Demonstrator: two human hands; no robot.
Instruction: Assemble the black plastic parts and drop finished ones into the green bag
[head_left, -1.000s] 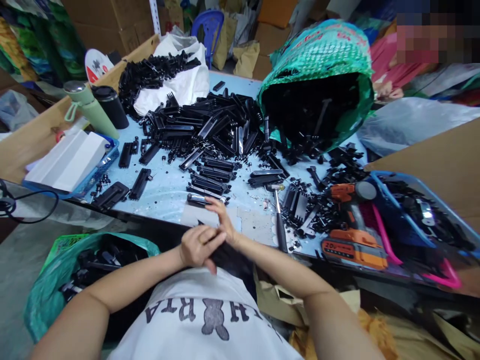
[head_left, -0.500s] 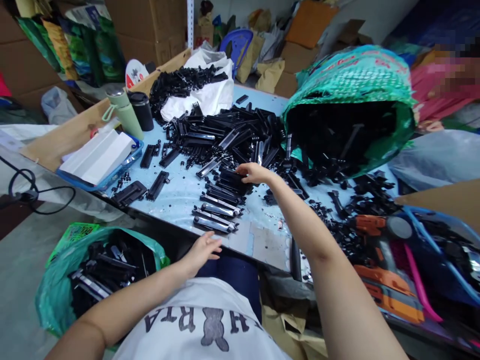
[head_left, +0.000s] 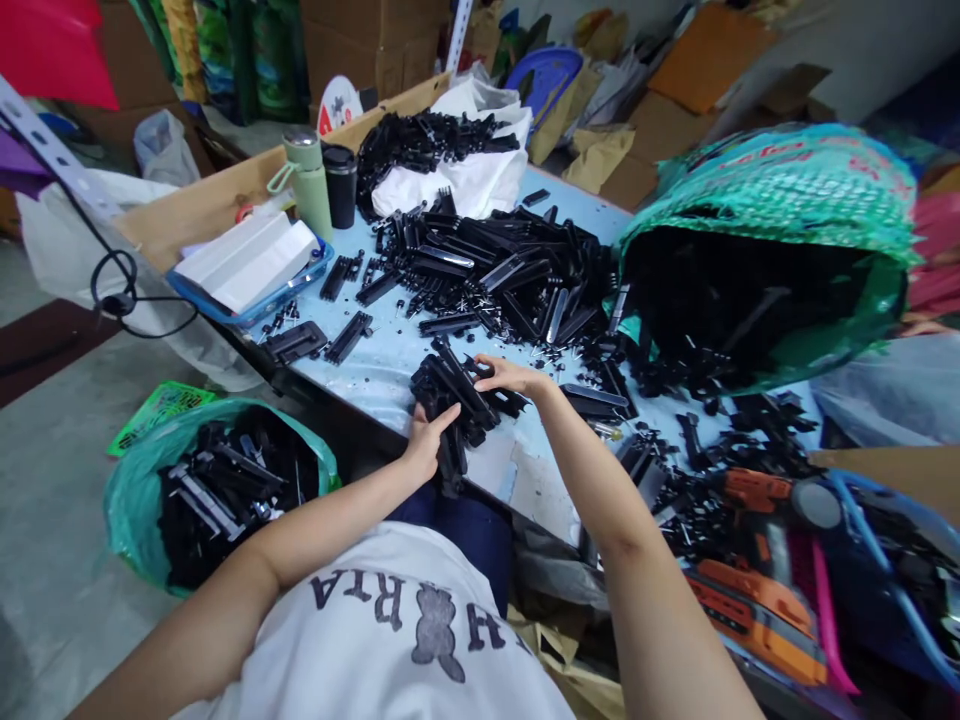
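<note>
At the table's front edge, a bunch of long black plastic parts (head_left: 453,392) is gathered between my two hands. My left hand (head_left: 429,440) grips it from the near left side, its index finger stretched across the parts. From the right, my right hand (head_left: 506,376) clasps the far end of the bunch with thumb and fingers curled. Several pieces stick out at differing angles, and the lowest hang past the table edge. Just behind lies a large heap of similar black parts (head_left: 495,265), with small pins and bits scattered in front of it.
A green woven sack (head_left: 772,180) lies open at right, black parts inside. An orange cordless drill (head_left: 757,490) rests at the right front. Below left stands a green bag (head_left: 124,515) of black parts. A green bottle (head_left: 310,190) and a black cup (head_left: 341,190) stand back left.
The row of black parts lying at the table's front has been gathered into a bunch. My left hand has come up from the edge onto it. The view has swung left.
</note>
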